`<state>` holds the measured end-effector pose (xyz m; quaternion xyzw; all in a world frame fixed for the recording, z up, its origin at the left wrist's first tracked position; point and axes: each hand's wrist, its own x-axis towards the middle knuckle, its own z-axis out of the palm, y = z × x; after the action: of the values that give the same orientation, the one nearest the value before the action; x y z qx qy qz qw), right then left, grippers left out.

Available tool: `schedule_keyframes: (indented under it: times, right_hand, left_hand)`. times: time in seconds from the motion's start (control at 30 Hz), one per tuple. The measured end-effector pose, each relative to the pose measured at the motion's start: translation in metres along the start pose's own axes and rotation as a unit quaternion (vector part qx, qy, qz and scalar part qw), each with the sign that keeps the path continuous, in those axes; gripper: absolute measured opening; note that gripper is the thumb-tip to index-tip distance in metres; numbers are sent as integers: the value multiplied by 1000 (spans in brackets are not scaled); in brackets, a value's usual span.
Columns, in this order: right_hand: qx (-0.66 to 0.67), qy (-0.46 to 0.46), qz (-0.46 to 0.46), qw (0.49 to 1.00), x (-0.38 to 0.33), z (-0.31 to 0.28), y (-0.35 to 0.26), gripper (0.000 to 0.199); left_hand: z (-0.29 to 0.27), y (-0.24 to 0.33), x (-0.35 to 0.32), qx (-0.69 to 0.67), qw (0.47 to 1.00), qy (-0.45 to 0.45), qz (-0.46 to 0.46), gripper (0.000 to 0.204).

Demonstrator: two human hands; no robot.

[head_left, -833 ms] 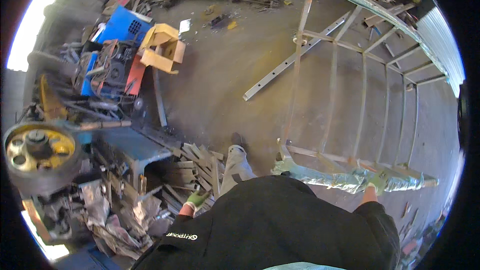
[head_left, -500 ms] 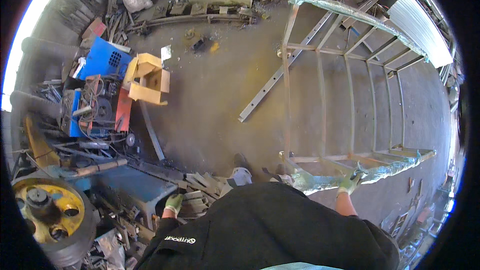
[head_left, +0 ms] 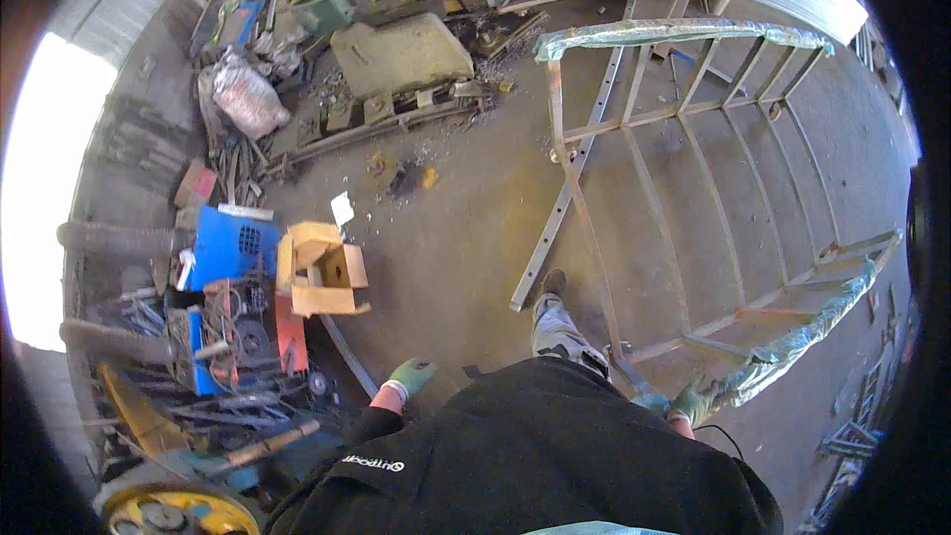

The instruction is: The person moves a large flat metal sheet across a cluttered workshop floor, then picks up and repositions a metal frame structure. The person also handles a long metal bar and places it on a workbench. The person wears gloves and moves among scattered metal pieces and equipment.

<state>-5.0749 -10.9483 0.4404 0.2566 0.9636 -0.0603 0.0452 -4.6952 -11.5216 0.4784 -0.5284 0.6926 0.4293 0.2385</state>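
Note:
My left hand, in a green and white glove, hangs over the floor to the left of my body. It looks loosely open and holds nothing I can see. My right hand, gloved the same way, appears closed round the near wrapped rail of a large metal frame. Greenish plastic film covers that rail, and the frame's far rail is wrapped too. Thin bars join both sides, and small wheels show at its corners. Beside my right wrist curves a thin black cable; where it leads is hidden.
A perforated steel bar lies on the floor, partly under the frame. To the left are an open cardboard box, a blue panel, machinery with cables and a yellow wheel. Scrap and a white sack fill the far left.
I have stepped forward, one foot now ahead near the perforated bar. My left hand has come away from the blue machine and scrap metal. The frame has turned, its near right end swinging away from me.

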Motion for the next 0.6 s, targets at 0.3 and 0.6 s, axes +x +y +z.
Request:
schedule_keyframes:
  times: [0.3,0.6]
  right_hand:
    - [7,-23,100,995,6,-22,-17,76]
    - [73,-45,239,967,4,-40,-52,74]
  left_hand:
    - [-121,85,136,302,948,-43,95,60]
    - [-187,358,259,279,949,-51,137,59]
